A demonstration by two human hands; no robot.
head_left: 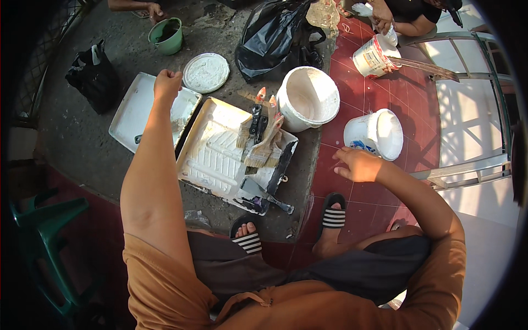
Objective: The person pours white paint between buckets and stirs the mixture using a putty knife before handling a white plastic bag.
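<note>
My left arm reaches forward over a white paint tray (142, 104). My left hand (168, 85) has its fingers curled together beside a round, paint-smeared lid (206, 72); anything inside them is hidden. Low on the right, my right hand (358, 164) hangs with fingers loosely apart and nothing in them, close to a small white bucket (360, 132). Between my arms lies a second, ribbed paint tray (212, 143). Several used paintbrushes (264, 151) and a scraper (267, 195) rest across its right side. Behind them stands a large white bucket (311, 99), its inside coated.
A black plastic bag (275, 41) and a smaller black bag (93, 77) sit farther back. Another person's hand touches a green pot (166, 37). At upper right, someone handles a paint bucket (375, 58) near a metal ladder (473, 170). A green chair (52, 236) is at left.
</note>
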